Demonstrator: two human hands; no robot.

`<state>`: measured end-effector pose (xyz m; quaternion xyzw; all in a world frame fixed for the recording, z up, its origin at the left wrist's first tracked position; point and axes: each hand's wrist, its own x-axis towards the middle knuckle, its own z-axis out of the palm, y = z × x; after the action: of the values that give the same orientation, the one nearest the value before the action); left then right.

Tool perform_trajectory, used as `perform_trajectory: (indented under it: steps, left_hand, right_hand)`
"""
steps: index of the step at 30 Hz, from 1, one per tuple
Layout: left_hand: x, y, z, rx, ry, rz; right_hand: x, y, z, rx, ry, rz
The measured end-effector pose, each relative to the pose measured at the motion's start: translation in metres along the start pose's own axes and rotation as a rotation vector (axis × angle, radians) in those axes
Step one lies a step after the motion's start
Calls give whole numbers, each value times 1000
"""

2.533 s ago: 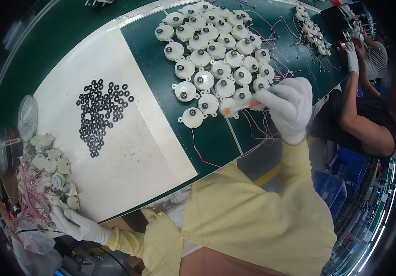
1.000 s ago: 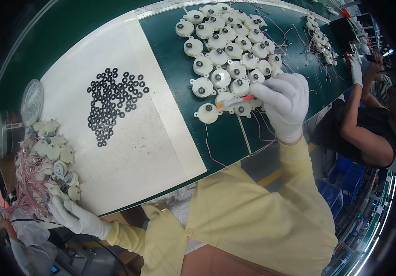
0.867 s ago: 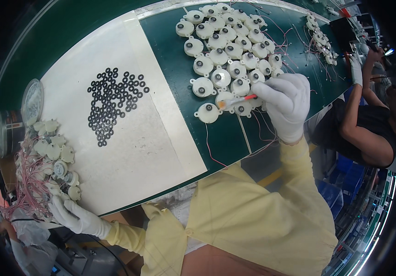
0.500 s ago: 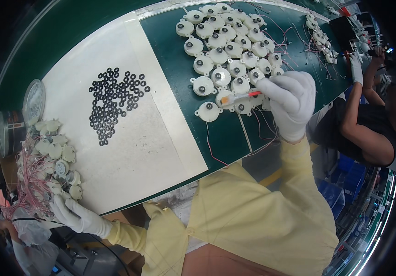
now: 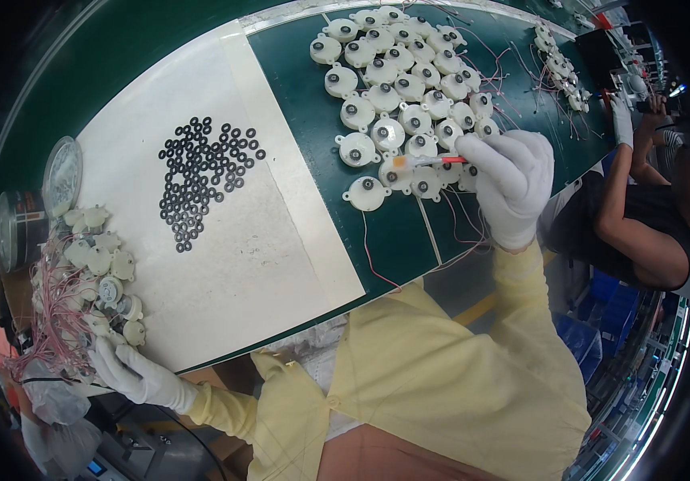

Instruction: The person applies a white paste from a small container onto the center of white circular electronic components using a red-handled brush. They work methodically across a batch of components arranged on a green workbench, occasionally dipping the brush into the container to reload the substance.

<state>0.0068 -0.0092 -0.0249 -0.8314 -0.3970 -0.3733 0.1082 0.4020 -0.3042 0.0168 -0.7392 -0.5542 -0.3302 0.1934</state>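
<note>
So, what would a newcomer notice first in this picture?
Probably the cluster of round white motors with thin wires on the green bench, where the gloved right hand holds a small red-tipped tool over one. Next, the scatter of black rings on the white sheet, and the left hand at a tangled pile of motors.

Right hand (image 5: 511,180) pinching; left hand (image 5: 132,373) curled.

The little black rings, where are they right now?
In the head view, the black rings lie scattered on the white sheet, left of the rows of round white motors and right of the wired motor pile.
</note>
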Motion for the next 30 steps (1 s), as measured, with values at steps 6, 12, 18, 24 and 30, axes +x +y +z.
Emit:
perform_trajectory:
  steps: [6,12,18,24,30]
  left_hand:
    - [2,2,0,-10,1,-15]
    - [1,4,-1,-7,2,-14]
    - [1,3,0,-23,10,-22]
    - [2,6,-1,-11,2,-26]
    - [3,6,0,-23,5,-14]
  right_hand:
    - [1,-6,-7,50,-95,63]
    - [7,-12,-8,74,-86,26]
    - [-10,-8,-7,382,-9,314]
    - [-11,-15,-11,623,52,561]
    - [-4,-18,-3,586,-9,517]
